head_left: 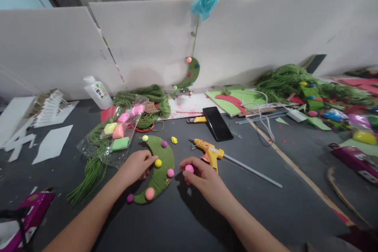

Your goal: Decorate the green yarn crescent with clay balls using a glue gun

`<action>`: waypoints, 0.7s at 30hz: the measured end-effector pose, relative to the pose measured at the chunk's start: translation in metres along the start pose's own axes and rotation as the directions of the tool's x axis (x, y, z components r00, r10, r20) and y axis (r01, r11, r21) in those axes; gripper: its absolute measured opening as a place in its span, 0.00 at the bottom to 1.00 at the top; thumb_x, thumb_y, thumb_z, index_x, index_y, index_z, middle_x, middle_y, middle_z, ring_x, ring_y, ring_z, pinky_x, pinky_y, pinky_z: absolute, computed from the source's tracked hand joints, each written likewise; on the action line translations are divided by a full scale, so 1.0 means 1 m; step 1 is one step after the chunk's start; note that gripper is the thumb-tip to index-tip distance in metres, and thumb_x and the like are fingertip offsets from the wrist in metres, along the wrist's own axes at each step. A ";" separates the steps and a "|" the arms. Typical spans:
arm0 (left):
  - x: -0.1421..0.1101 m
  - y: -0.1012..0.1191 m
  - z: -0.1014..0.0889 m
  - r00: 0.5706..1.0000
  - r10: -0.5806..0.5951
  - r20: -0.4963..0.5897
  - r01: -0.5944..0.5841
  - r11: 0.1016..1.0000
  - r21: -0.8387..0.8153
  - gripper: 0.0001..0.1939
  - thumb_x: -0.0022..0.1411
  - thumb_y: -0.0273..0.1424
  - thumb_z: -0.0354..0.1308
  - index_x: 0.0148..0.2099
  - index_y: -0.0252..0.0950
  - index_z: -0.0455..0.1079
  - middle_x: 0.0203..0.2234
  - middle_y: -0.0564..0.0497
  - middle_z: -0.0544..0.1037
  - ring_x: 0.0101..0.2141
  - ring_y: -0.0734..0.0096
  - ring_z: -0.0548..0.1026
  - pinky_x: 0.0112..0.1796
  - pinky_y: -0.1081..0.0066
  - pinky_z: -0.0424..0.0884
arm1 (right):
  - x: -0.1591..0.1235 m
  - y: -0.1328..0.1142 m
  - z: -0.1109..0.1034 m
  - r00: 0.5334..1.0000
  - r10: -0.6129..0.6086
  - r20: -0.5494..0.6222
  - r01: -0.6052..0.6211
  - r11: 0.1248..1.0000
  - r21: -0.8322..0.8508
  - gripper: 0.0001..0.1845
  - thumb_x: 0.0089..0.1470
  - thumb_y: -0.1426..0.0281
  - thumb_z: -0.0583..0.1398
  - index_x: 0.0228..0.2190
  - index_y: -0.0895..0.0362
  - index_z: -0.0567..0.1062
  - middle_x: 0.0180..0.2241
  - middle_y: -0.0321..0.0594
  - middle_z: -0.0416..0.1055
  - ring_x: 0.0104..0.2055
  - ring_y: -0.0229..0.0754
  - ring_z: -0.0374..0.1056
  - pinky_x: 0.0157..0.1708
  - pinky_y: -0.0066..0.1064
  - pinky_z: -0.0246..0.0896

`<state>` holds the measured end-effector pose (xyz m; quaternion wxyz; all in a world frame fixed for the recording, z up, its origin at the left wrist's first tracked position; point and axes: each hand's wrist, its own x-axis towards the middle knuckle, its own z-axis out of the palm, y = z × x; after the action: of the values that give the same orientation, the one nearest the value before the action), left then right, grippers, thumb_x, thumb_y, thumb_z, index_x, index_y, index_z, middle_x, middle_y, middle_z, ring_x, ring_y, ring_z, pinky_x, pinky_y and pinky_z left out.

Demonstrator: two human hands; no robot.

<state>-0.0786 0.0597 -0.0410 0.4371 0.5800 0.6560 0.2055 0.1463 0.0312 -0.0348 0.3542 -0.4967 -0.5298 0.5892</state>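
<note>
A green felt crescent moon (163,153) lies flat on the dark table, dotted with small coloured balls. My left hand (138,167) is at its inner edge, fingers curled against the felt and a fingertip by the yellow ball (158,163). Between the thumb and fingers of my right hand (203,177) is a pink clay ball (189,169), held just right of the crescent. A yellow glue gun (210,151) with a long glue stick (252,170) lies behind my right hand. Near the crescent's top right sits a small yellow clay lump (174,140).
Clay packs in a clear bag (119,134) and green cord (96,169) lie left. A white bottle (98,92) stands behind. A phone (217,123) lies beyond the glue gun. A finished-looking crescent (191,71) hangs below a blue flower (206,0) against the white partition.
</note>
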 end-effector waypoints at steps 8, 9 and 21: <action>-0.048 0.020 0.021 0.951 0.309 0.030 -0.308 0.926 0.218 0.09 0.60 0.31 0.51 0.41 0.42 0.70 0.37 0.50 0.74 0.36 0.64 0.72 0.39 0.68 0.65 | -0.037 0.027 0.024 1.000 -0.008 -0.022 0.006 0.996 -0.086 0.07 0.48 0.76 0.54 0.32 0.53 0.67 0.57 0.49 0.65 0.56 0.50 0.64 0.50 0.42 0.57; -0.048 0.019 0.028 0.942 0.332 0.055 -0.335 0.910 0.246 0.10 0.61 0.30 0.50 0.44 0.41 0.70 0.39 0.49 0.74 0.38 0.64 0.72 0.41 0.67 0.65 | -0.040 0.030 0.027 1.000 0.000 -0.017 -0.002 0.994 -0.108 0.08 0.48 0.76 0.54 0.32 0.53 0.65 0.58 0.50 0.63 0.58 0.50 0.61 0.53 0.43 0.54; -0.031 0.020 0.050 0.935 0.322 0.150 -0.354 0.805 0.476 0.14 0.66 0.27 0.43 0.39 0.34 0.70 0.33 0.46 0.73 0.36 0.62 0.71 0.40 0.63 0.66 | -0.048 0.045 0.040 0.999 -0.035 0.014 0.037 0.987 -0.159 0.11 0.46 0.79 0.52 0.31 0.53 0.60 0.55 0.49 0.66 0.41 0.42 0.69 0.38 0.32 0.62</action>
<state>-0.0279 0.0233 -0.0413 0.2502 0.7859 0.5587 0.0869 0.1246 -0.0331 -0.0705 0.3211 -0.5105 -0.5861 0.5411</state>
